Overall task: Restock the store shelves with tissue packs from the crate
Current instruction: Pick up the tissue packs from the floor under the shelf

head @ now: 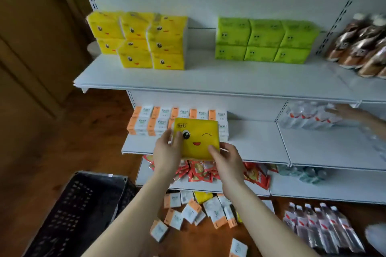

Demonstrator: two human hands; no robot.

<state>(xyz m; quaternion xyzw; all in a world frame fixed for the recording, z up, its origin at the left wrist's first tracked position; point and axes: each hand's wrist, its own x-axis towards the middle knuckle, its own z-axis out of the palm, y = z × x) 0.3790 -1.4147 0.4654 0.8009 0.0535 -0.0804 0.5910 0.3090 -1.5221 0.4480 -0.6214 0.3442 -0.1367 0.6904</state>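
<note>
Both hands hold one yellow tissue pack (196, 139) — left hand (167, 150) gripping its left edge, right hand (226, 157) its lower right corner — forearms raised before the shelves (208, 78).

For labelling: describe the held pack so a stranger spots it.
In front of the white shelving's middle shelf, left hand and right hand hold a yellow tissue pack. Unlike the stacked yellow packs above, it's off-shelf, winking face forward.
</note>
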